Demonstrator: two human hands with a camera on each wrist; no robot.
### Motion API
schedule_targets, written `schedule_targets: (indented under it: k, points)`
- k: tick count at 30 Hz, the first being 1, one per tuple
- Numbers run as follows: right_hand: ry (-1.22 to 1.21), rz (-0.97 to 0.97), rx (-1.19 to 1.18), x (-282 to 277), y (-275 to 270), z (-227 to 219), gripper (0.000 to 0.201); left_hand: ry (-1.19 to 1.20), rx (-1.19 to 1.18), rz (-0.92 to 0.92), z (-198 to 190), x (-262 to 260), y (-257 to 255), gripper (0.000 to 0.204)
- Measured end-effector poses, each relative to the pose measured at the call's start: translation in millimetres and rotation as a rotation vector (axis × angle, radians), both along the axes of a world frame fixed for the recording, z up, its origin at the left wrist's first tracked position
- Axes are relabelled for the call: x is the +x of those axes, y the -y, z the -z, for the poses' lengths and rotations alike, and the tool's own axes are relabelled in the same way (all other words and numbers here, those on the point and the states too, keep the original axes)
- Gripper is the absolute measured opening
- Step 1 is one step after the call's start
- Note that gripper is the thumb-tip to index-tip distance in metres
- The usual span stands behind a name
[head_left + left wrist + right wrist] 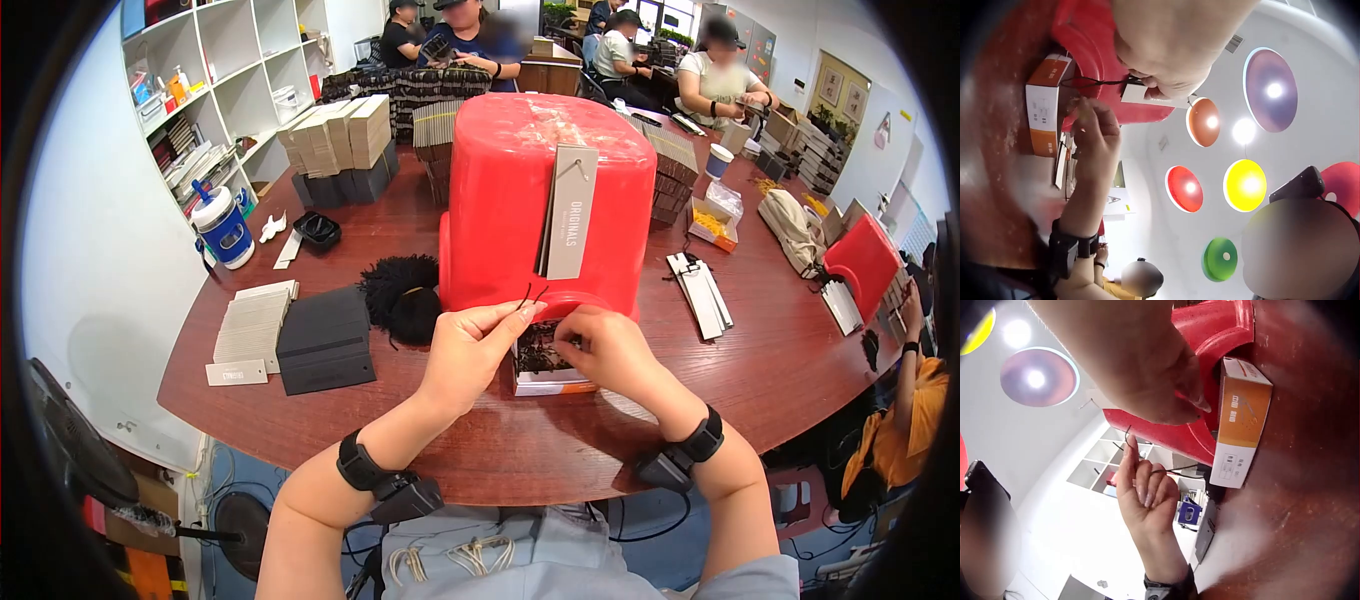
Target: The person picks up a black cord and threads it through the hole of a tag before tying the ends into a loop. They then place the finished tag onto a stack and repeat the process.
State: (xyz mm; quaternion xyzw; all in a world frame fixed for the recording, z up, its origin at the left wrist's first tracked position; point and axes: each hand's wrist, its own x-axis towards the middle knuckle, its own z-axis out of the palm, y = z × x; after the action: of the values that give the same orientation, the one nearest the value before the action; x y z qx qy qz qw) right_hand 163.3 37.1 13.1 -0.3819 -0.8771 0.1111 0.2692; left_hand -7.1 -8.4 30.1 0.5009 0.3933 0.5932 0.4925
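Note:
The left hand (468, 352) pinches a thin black cord (530, 296) between thumb and forefinger, its ends sticking up in front of the red bin (520, 210). In the right wrist view the cord also trails from the left hand (1147, 494) toward the box. The right hand (622, 352) is over the small orange-and-white box (556, 388) of black cords, fingers bent; whether they pinch a cord is hidden. Grey tags printed ORIGINALS (572, 215) hang on the bin's face above both hands.
Left of the bin lie a black cord bundle (400, 290), a black folder (325, 340) and a row of tags (250, 330). White tag strips (700, 295) lie at the right. Stacks (345, 135) stand behind, and a blue jug (224, 232) stands at the left edge.

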Motion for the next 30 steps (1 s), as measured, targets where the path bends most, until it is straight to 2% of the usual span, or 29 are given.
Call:
schedule_targets:
  k: [1,2,5,6,8,9,11,14,17,23,30]
  points:
    - [-0.136,-0.003,-0.046,0.0,0.5,-4.2,0.009,-0.045,0.081,-0.015,5.4,0.4,-2.5,0.018]
    - [-0.138,-0.002,-0.051,0.2,0.8,-7.2,0.009,-0.09,0.162,-0.029,8.9,0.8,-3.7,0.018]
    - [-0.521,0.019,-0.636,2.0,4.8,-16.0,0.005,-0.212,0.137,-0.017,5.7,2.2,2.3,0.017]
    - [-0.523,0.025,-0.64,1.9,5.9,-17.3,0.005,-0.213,0.132,-0.011,7.5,3.0,2.7,0.017]
    - [-0.678,-0.005,-0.695,1.5,7.1,-18.9,0.009,-0.386,0.176,-0.05,10.7,4.0,3.2,0.016]
    - [-0.694,0.001,-0.692,1.5,7.7,-19.3,0.01,-0.387,0.173,-0.046,11.4,4.1,3.1,0.016]
    - [-0.68,0.018,-0.686,2.2,7.5,-18.4,0.011,-0.54,0.294,-0.107,11.8,3.5,2.8,0.016]
    - [-0.676,0.04,-0.648,2.2,7.1,-16.5,0.012,-0.629,0.308,-0.134,8.8,3.4,4.3,0.016]
    - [-0.69,0.069,-0.606,2.3,7.0,-18.4,0.011,-0.62,0.386,-0.133,16.6,4.7,1.3,0.016]
    - [-0.745,0.063,-0.585,0.8,9.0,-20.2,0.008,-0.647,0.355,-0.079,15.2,4.6,2.3,0.015]
    - [-0.759,0.032,-0.618,-0.6,13.5,-21.5,0.009,-0.635,0.374,-0.116,17.9,4.9,-0.6,0.016]
